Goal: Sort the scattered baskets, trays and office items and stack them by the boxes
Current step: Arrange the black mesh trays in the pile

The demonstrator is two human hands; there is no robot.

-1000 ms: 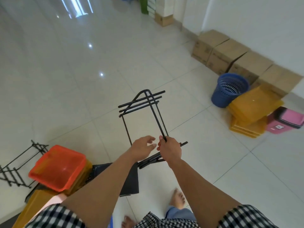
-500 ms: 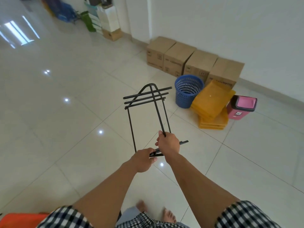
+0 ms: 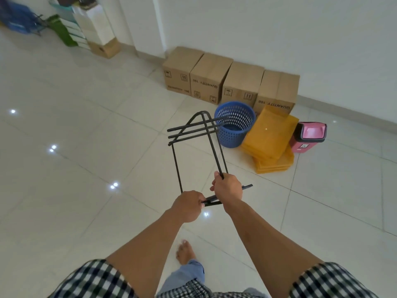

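I carry a black metal wire rack (image 3: 193, 134) out in front of me above the floor. My left hand (image 3: 188, 206) grips its near bars from the left. My right hand (image 3: 228, 188) grips the long side rods, fingers curled round them. Ahead, a row of cardboard boxes (image 3: 211, 77) stands against the white wall. In front of the boxes sit a blue perforated basket (image 3: 235, 125), a pile of yellow trays (image 3: 271, 138) with one tilted on top, and a pink bin (image 3: 309, 136) with a black rim.
White glossy tiled floor (image 3: 86, 168) stretches to the left and right. A stack of white boxes on a small cardboard box (image 3: 101, 33) stands at the far wall corner, with green and blue items (image 3: 60, 29) beside it. My bare foot (image 3: 185, 251) is below.
I have turned and walked toward the boxes; the orange and black trays on the left left the view. My left hand went from touching near the right hand to gripping the rack's near bars.
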